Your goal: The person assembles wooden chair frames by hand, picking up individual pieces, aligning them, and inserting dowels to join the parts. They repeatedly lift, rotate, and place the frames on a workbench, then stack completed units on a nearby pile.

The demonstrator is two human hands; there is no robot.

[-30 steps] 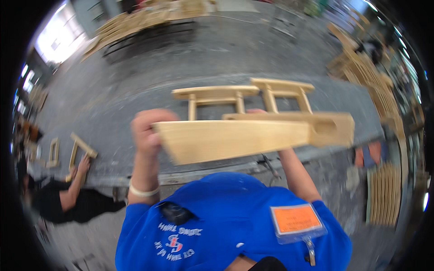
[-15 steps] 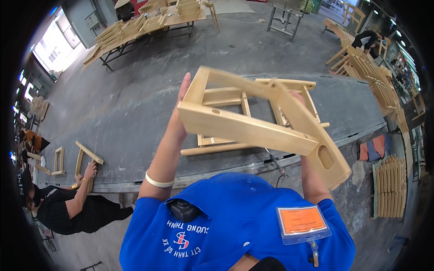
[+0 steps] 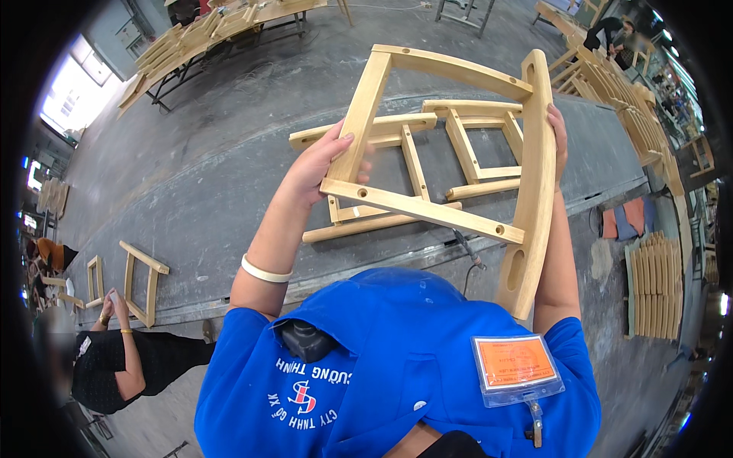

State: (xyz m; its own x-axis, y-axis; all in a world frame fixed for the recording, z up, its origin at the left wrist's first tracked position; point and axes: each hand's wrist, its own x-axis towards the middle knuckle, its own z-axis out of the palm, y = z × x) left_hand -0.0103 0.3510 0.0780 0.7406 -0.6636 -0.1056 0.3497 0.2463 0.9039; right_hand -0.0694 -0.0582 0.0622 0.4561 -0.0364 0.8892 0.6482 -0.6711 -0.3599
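Observation:
Between my hands I hold a pale wooden chair frame (image 3: 427,210) above the bench. It has four sides, with a thicker curved leg along its right side and oval and round holes in the wood. My left hand (image 3: 324,162) is closed round the left rail, thumb on top. On the right, my right hand (image 3: 559,141) grips the outer edge of the curved leg, its fingers partly hidden. Beneath the held piece, a second wooden frame (image 3: 413,164) and a third wooden frame (image 3: 462,149) lie on the dark bench (image 3: 252,206).
An air tool with a hose (image 3: 467,250) hangs at the bench's near edge. To the left a co-worker (image 3: 145,366) stands by smaller frames (image 3: 141,286). Stacked wooden parts (image 3: 654,286) are at the right, and a table of parts (image 3: 221,38) stands far left.
The held frame has turned from a steep tilt to face me more squarely, and moved up. My left hand has gone from flat against it to wrapped round its rail. The co-worker's hands have come together.

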